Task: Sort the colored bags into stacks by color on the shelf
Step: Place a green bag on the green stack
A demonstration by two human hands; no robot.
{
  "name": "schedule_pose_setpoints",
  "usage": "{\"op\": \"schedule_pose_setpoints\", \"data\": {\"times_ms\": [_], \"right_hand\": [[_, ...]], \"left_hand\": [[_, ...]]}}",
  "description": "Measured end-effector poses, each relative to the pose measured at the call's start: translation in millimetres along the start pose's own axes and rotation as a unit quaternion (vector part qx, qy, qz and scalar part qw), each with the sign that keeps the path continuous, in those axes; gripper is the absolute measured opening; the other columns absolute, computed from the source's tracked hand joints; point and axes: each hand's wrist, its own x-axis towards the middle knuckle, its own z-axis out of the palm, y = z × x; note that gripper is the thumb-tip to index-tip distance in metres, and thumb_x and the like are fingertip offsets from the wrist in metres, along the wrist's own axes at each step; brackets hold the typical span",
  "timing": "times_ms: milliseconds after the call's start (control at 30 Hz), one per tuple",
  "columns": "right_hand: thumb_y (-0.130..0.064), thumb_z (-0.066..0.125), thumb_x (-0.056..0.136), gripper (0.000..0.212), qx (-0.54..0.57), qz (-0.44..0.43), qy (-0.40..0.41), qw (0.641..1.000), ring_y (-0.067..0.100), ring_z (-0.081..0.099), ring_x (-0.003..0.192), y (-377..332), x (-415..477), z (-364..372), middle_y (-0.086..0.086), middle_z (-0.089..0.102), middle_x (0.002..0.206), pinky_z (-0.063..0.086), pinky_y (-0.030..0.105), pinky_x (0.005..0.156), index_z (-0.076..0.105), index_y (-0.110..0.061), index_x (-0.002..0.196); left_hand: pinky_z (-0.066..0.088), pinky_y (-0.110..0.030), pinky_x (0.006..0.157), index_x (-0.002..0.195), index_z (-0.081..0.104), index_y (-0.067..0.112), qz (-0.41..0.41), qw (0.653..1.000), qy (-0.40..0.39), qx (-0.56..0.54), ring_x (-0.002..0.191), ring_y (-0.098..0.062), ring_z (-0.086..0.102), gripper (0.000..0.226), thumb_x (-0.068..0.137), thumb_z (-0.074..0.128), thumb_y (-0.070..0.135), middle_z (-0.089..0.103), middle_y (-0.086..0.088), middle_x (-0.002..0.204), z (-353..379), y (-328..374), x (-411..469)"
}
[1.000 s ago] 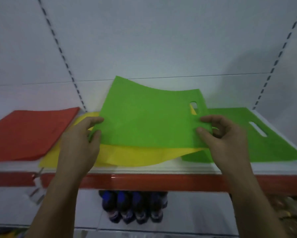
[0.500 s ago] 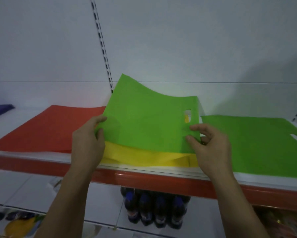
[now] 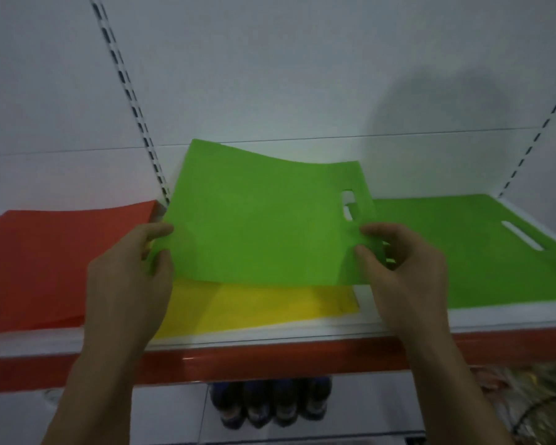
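White wall panels (image 3: 270, 75) back a red-edged white shelf (image 3: 302, 358).

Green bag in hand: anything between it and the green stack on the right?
Nothing visible. The green stack lies just right of the green bag, its top bare; only the right hand hangs over its left edge.

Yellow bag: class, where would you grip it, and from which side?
Likely pinch the front edge of the yellow bag, from the open front of the shelf: it lies flat, that edge is bare, and the held green bag covers its rear.
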Motion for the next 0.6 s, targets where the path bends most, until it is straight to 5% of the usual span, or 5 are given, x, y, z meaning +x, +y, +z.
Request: {"op": "schedule_pose_setpoints", "data": {"times_ms": [133,267,367,467,600], "right_hand": [[-0.017,0.077,0.081,0.027,-0.032,0.003,0.052,0.998,0.022,0.066,0.068,16.6,16.8,-46.6,-0.007,0.071,0.08,0.058,0.044,0.063,0.073,-0.035,0.101],[-0.017,0.076,0.082,0.03,-0.072,0.028,0.098,0.992,0.025,0.069,0.073,41.5,38.8,-108.5,-0.003,0.072,0.082,0.06,0.047,0.067,0.072,-0.036,0.104],[-0.016,0.073,0.082,0.028,-0.127,0.041,0.121,0.984,0.021,0.065,0.069,57.8,55.0,-152.3,-0.001,0.071,0.082,0.055,0.037,0.065,0.074,-0.033,0.104],[-0.012,0.07,0.085,0.027,-0.21,0.06,0.101,0.971,0.025,0.059,0.067,72.0,72.6,-190.9,0.007,0.07,0.086,0.045,0.031,0.069,0.075,-0.024,0.109],[-0.013,0.067,0.087,0.028,-0.269,0.074,0.08,0.957,0.031,0.059,0.078,87.8,82.3,-217.1,0.015,0.071,0.1,0.049,0.038,0.081,0.074,-0.022,0.113]], "left_hand": [[0.041,-0.032,0.067,0.11,0.069,0.026,0.002,0.998,-0.036,-0.054,0.061,-0.006,0.053,0.032,0.083,0.072,0.008,0.063,0.001,0.078,18.8,44.2,-3.6],[0.042,-0.033,0.067,0.107,0.069,0.031,0.028,0.993,-0.084,-0.083,0.059,-0.01,0.057,0.028,0.083,0.073,0.018,0.062,0.009,0.07,49.9,99.1,-18.0],[0.043,-0.032,0.065,0.108,0.069,0.031,0.061,0.988,-0.109,-0.088,0.051,-0.008,0.051,0.027,0.083,0.073,0.021,0.06,0.012,0.073,74.1,140.1,-32.5],[0.045,-0.033,0.069,0.111,0.07,0.022,0.127,0.981,-0.133,-0.054,0.071,-0.02,0.061,0.028,0.084,0.072,0.021,0.061,0.009,0.082,97.5,176.5,-48.2],[0.053,-0.04,0.078,0.112,0.069,0.02,0.177,0.968,-0.178,0.0,0.093,-0.025,0.063,0.037,0.082,0.059,0.038,0.071,0.003,0.102,121.2,194.9,-64.0]]}}
